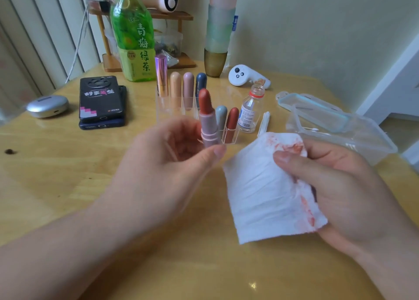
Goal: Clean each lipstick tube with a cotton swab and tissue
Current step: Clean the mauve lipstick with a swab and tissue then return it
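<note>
My left hand (167, 154) grips an uncapped lipstick (207, 118) upright by its pink base; the brick-red bullet sticks up. To its right, my right hand (344, 186) holds a white tissue (260, 186) smeared with red stains; the thumb pinches its top edge. Tissue and lipstick are a little apart. Behind them a clear organizer (229, 136) holds several capped lipsticks, among them a red one (232, 123) and a grey one (221, 118). Cotton swabs (264, 123) lie beside a small open bottle (250, 111).
On the wooden table (68, 175) lie two stacked phones (102, 102), a silver earbud case (47, 106), a green tea bottle (133, 34), a white controller (243, 75), an amber cup (215, 62) and a clear plastic box (340, 127) with its lid.
</note>
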Available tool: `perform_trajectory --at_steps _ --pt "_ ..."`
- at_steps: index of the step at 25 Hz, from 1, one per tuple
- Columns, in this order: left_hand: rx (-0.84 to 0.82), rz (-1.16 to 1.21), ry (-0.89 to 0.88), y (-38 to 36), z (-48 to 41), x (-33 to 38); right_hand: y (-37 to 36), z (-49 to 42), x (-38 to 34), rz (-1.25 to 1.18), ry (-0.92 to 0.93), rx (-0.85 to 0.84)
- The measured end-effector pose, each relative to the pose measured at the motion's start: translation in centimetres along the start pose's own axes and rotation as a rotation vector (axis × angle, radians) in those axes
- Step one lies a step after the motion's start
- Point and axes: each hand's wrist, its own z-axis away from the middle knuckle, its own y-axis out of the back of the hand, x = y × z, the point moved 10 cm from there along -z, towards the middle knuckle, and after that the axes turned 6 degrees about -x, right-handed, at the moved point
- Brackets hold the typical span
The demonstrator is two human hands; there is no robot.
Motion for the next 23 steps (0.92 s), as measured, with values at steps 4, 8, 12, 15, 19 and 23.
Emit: perform_trajectory --at_steps 4,8,12,15,19,23 --pt "0.049 -0.391 -0.027 1.2 -1.4 -0.5 1.2 -0.2 -0.4 0.230 -0.037 0.023" --pt "-0.031 -0.516 0.076 -0.6 -1.8 -2.0 -0.1 -0.1 0.1 0.393 -0.096 -0.051" --pt "-0.095 -0.582 0.187 -0.8 -2.0 -3.4 -0.9 0.2 0.3 0.392 -0.142 -0.110" --pt "-0.086 -0.580 0.219 -0.6 -1.9 -3.7 -1.2 0.2 0.3 0.384 -0.142 -0.122" --pt "-0.076 -0.591 0.230 -0.5 -1.6 -3.6 -0.9 0.1 0.4 0.367 -0.136 -0.114" --pt "-0.097 -0.587 0.247 -0.5 -1.5 -3.5 -0.8 0.1 0.7 0.377 -0.130 -0.132"
